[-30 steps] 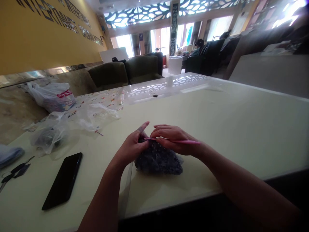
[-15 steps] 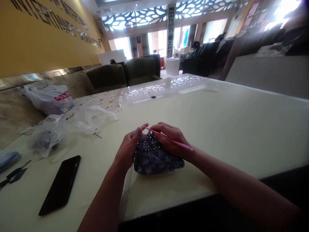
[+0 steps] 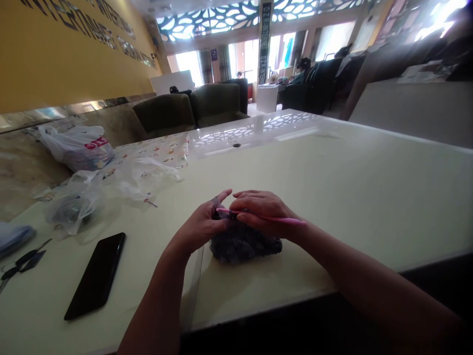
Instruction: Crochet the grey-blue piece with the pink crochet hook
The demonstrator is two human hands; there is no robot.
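Observation:
In the head view, a dark grey crocheted piece (image 3: 246,245) with a chunky texture rests on the table under my hands. My left hand (image 3: 201,222) grips its upper left part, thumb across the top and index finger stretched out, with a thin dark band around that finger. Closed around a pink crochet hook (image 3: 284,220), my right hand (image 3: 260,207) lies over the top of the piece. The hook's tip points left, near my left thumb; its end reaches my right wrist. The fingers hide the stitches being worked. A greyish strip (image 3: 195,291) runs from the piece toward the table's front edge.
A black phone (image 3: 96,276) lies left of my arm, with keys (image 3: 27,261) farther left. Clear plastic bags (image 3: 76,207) and a fuller white bag (image 3: 83,145) stand along the left wall. Green chairs (image 3: 216,106) are beyond the pale table (image 3: 351,197).
My left thumb has come down over the work and its index finger has stretched out. The right hand has turned flatter, lowering the hook's tip toward the piece. The view has shifted slightly.

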